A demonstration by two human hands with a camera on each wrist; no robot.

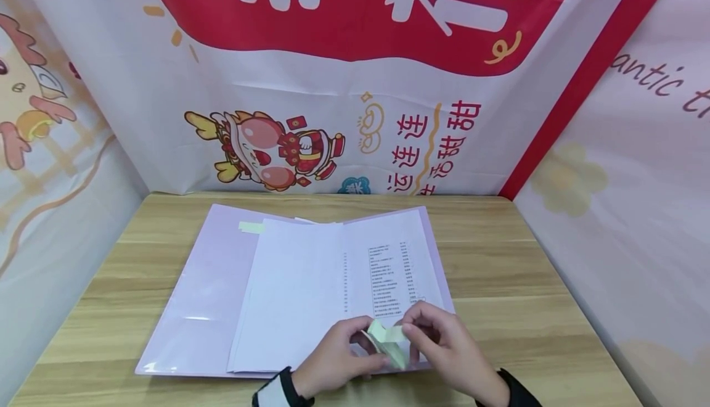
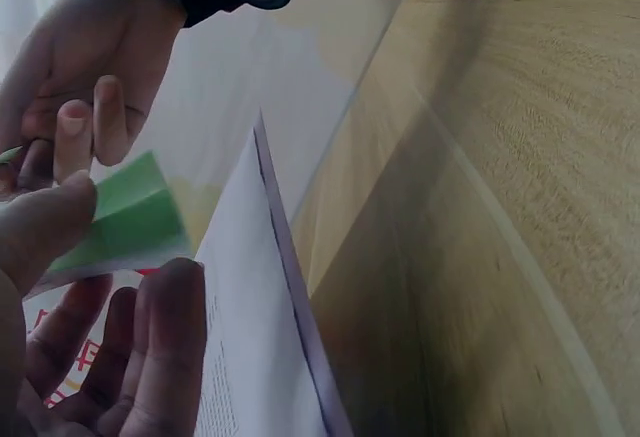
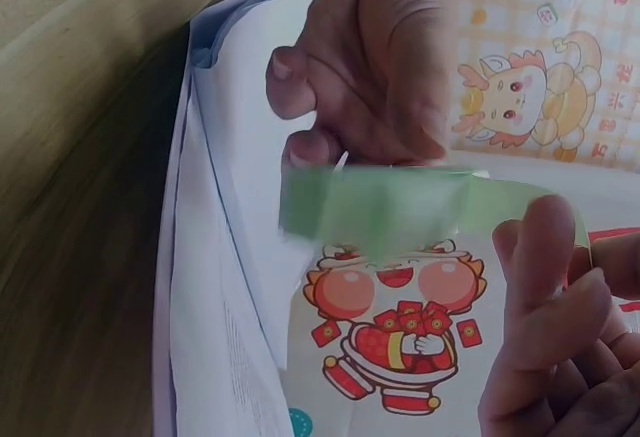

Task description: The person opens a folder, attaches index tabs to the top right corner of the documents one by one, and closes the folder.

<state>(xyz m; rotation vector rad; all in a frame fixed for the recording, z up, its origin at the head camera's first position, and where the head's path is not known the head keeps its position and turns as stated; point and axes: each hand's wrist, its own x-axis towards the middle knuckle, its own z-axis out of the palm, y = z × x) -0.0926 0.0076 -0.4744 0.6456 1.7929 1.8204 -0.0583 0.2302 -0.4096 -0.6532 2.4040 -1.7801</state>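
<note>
Above the near edge of an open lilac folder [image 1: 194, 296], my left hand [image 1: 335, 357] holds a small pad of pale green sticky notes [image 1: 395, 355] between thumb and fingers. My right hand [image 1: 452, 348] pinches the end of its top note [image 1: 395, 333], which bends up away from the pad. From the right wrist view, a green strip [image 3: 500, 200] stretches from the pad to the right fingertips. White sheets [image 1: 294, 296] lie in the folder, the left page blank and the right one [image 1: 407, 271] printed with a list.
A pale green sticky note [image 1: 252, 227] juts from the upper left edge of the blank page. The folder lies on a wooden table [image 1: 516, 308]. Printed cloth hangings [image 1: 310, 80] stand behind the table and along both sides.
</note>
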